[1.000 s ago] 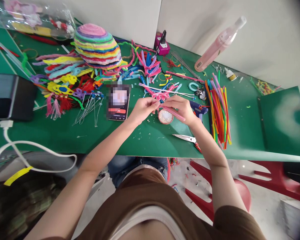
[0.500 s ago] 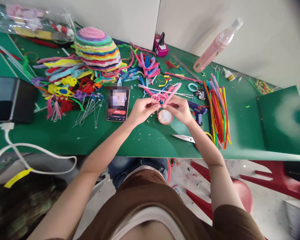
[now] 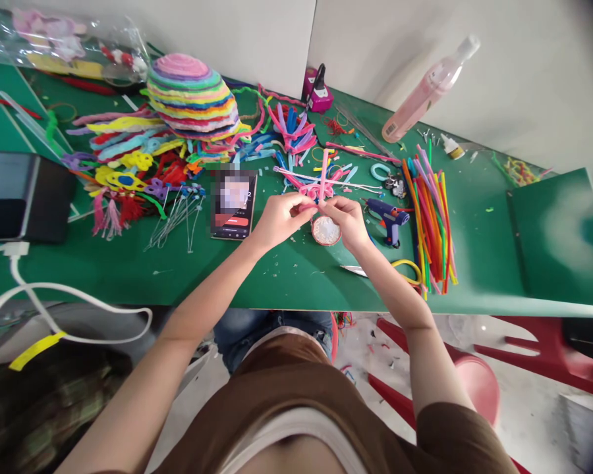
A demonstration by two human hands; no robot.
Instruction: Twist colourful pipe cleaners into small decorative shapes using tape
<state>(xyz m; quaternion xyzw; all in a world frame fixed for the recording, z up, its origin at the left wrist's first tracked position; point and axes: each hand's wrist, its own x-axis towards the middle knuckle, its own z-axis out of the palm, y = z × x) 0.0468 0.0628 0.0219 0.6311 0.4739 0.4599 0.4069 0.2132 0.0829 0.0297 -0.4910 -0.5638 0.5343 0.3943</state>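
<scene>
Both my hands meet over the middle of the green table, pinching a pink pipe cleaner (image 3: 325,172) whose free end stands up between them. My left hand (image 3: 285,214) is closed on its lower part, fingertips partly hiding it. Close beside it, my right hand (image 3: 346,220) is closed on the same pipe cleaner near the bend. Just below the fingers sits a small round container (image 3: 327,231) with whitish contents. Behind the hands lie pink and blue pipe cleaner pieces (image 3: 296,128). Scissors with yellow handles (image 3: 409,264) lie partly under my right forearm.
A blue glue gun (image 3: 390,220) and a bundle of colourful pipe cleaners (image 3: 432,224) lie to the right. On the left are a phone (image 3: 233,227), a striped ball-like piece (image 3: 192,99) and finished-looking bits. A pink bottle (image 3: 425,95) stands at the back; a power bank (image 3: 44,197) sits far left.
The pink pipe cleaner's free end has swung from slanting right to nearly upright. My right hand has moved slightly left, uncovering more of the glue gun and the scissors' handles.
</scene>
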